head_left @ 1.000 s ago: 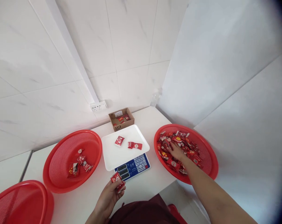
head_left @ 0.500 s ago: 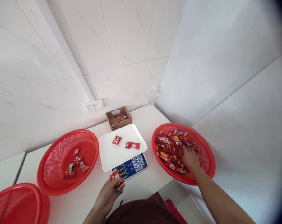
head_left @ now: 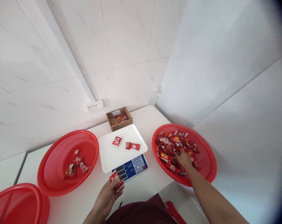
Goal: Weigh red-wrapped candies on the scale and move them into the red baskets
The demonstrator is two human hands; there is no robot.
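Left grip (head_left: 109,191) is pinched on a red candy packet (head_left: 116,179), held at the near left corner of the scale (head_left: 138,165). Right grip (head_left: 184,159) is in the big right basket (head_left: 206,155), to the right of the scale, with its fingertips pushed into a heap of wrapped candies (head_left: 170,150). The tips are hidden, so I cannot tell if it has hold of one.

Just now, the right grip has slid a little through the heap toward the scale. The left grip has stayed in its spot. On the white tray (head_left: 110,157) on top of the scale, the square packet (head_left: 117,141) and the long packet (head_left: 134,146) have not moved. So it looks like the right grip is feeling about in the heap, and nothing new is on the tray.

The scale stands on a white counter (head_left: 158,177). Behind it is a small cardboard box (head_left: 121,125) with more red packets. Left of it is a red basket (head_left: 53,158) with a few packets, and farther left is another red basket (head_left: 44,202). Pale tile walls meet behind the scale, with a power socket (head_left: 94,105) behind it to the left.
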